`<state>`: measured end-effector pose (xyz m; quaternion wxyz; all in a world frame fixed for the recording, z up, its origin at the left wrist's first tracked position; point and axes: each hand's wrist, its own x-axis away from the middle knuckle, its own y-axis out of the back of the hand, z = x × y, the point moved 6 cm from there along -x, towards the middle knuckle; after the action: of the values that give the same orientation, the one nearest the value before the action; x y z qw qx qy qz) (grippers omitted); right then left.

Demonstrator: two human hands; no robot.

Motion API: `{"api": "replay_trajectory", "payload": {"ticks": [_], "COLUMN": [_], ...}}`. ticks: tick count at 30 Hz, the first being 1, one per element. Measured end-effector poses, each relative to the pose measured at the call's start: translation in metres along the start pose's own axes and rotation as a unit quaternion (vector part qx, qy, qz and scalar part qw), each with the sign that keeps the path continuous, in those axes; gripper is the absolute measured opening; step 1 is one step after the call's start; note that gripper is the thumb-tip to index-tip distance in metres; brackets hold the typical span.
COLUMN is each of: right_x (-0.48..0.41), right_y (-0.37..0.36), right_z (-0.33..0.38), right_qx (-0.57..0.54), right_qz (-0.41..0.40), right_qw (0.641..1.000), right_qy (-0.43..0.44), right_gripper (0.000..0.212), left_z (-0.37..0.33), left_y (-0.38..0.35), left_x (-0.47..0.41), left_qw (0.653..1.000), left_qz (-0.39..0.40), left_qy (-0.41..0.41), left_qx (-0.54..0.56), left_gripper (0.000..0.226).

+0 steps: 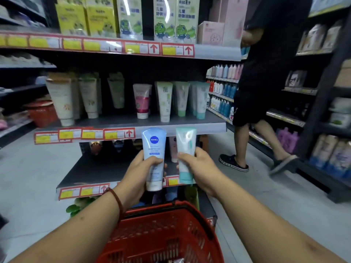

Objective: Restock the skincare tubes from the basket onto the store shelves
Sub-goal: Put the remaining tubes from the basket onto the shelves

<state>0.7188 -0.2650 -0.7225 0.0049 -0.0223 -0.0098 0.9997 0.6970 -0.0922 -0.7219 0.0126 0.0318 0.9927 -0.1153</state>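
A pale blue tube [153, 149] with a round dark-blue logo and a white cap stands upright, cap down, gripped round its lower half by the left hand [140, 173]. Just beside it, not touching, a white-and-teal tube [186, 147] with a teal cap is held the same way by the right hand [198, 168]. Both hang above the red mesh basket [190, 208]. On the grey middle shelf [114, 120], a row of tubes [164, 103] stands cap down along the front edge.
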Motion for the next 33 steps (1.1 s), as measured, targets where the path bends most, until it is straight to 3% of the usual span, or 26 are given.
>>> {"api": "replay_trajectory", "payload": {"ticks": [14, 19, 22, 28, 33], "right_x": [-0.123, -0.171, -0.196, -0.223, -0.228], "right_y": [0.123, 0.125, 0.115, 0.100, 0.098], "right_z": [0.117, 0.133, 0.130, 0.116, 0.093], "right_qx": [-0.001, -0.029, -0.032, -0.020, -0.010], "right_qz": [-0.074, -0.093, -0.083, -0.084, -0.057], "right_qw": [0.995, 0.994, 0.994, 0.993, 0.998], "right_qy": [0.063, 0.051, 0.064, 0.078, 0.034], "right_gripper": [0.039, 0.025, 0.035, 0.025, 0.055], "left_z": [-0.041, -0.049, -0.047, -0.033, -0.024], "left_y": [-0.069, -0.081, -0.083, -0.083, -0.087], "left_x": [-0.068, -0.090, -0.102, -0.122, -0.127], "left_qw": [0.999, 0.999, 0.999, 0.999, 0.998], "left_qz": [0.029, 0.047, 0.048, 0.046, 0.058], "left_qy": [0.001, 0.007, 0.012, 0.028, 0.032], "left_qx": [0.014, 0.012, 0.009, 0.011, 0.020], "left_gripper": [0.029, 0.031, 0.031, 0.030, 0.048]}}
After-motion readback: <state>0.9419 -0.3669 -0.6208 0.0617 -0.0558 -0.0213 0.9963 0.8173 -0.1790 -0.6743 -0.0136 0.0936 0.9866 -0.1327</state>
